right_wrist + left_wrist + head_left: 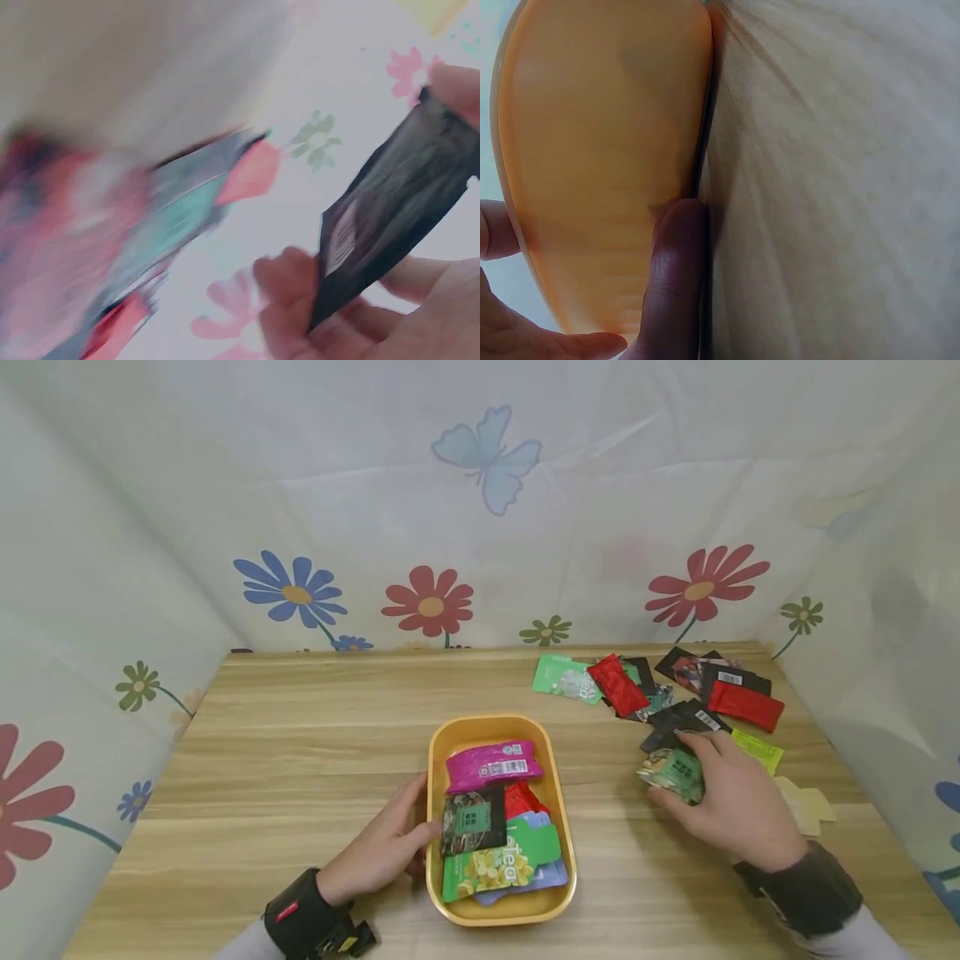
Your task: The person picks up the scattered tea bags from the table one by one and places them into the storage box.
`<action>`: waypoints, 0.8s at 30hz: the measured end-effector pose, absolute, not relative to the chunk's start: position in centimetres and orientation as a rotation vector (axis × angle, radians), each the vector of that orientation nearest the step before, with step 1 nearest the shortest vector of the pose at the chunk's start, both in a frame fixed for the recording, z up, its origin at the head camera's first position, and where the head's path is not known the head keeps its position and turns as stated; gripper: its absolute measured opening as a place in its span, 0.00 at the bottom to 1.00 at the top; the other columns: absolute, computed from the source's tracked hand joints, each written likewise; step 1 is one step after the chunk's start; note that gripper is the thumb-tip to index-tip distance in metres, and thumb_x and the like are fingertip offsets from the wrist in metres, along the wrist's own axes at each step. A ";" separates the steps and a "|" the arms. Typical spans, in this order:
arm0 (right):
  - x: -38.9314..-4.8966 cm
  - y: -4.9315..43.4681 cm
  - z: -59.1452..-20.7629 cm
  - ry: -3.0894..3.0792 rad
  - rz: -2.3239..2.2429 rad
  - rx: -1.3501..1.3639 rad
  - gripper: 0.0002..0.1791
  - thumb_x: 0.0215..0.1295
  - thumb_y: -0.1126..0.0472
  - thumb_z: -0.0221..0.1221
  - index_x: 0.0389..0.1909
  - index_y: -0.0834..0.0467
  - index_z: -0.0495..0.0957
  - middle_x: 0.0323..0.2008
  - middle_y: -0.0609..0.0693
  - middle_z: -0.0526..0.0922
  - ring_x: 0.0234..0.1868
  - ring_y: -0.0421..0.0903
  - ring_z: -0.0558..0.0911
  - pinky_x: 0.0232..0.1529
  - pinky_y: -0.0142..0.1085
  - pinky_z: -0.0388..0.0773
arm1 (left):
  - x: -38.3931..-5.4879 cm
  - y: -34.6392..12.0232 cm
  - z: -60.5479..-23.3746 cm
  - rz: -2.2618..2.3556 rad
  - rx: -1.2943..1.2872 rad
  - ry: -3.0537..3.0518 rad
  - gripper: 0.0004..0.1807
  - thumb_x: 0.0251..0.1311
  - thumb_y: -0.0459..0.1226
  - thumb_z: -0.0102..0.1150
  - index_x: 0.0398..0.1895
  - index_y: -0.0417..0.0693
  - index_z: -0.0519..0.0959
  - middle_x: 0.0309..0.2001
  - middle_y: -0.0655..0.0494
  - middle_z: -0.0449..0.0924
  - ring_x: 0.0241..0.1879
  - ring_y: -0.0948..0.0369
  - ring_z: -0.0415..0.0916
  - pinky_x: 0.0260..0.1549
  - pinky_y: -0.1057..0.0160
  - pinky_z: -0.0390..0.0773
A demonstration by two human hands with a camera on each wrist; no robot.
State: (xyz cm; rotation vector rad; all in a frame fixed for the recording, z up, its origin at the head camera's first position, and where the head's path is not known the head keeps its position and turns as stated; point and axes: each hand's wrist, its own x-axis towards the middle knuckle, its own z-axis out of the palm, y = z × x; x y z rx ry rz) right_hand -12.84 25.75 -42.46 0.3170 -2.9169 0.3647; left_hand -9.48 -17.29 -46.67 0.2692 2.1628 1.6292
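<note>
My left hand [382,843] holds the left side of a yellow plastic tray [567,852]; in the left wrist view, a finger [676,270] lies along its lower outer wall. Inside the tray lie a magenta packet [480,766], a black sachet with a green label [472,820], a green tea sachet [495,872], a light-blue packet and a red one, partly covered. To the right, my right hand [738,802] pinches a sachet [678,774] with a green label, above the table. Its black back with a barcode [397,217] faces the right wrist camera.
Beyond the right hand lie black sachets [686,717], red packets [746,706], a light-green sachet [566,678] and a yellow-green packet [757,750]. Pale yellow pieces [806,806] lie to its right. Flower-printed cloth [487,543] surrounds the wooden table [300,735].
</note>
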 end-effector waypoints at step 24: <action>-13.1 8.8 -39.4 -2.575 0.754 1.373 0.45 0.53 0.31 0.63 0.69 0.49 0.70 0.63 0.39 0.69 0.60 0.34 0.68 0.61 0.37 0.71 | -9.6 -17.4 -46.7 1.638 0.284 2.148 0.39 0.69 0.42 0.51 0.81 0.60 0.47 0.73 0.44 0.52 0.33 0.52 0.82 0.22 0.51 0.83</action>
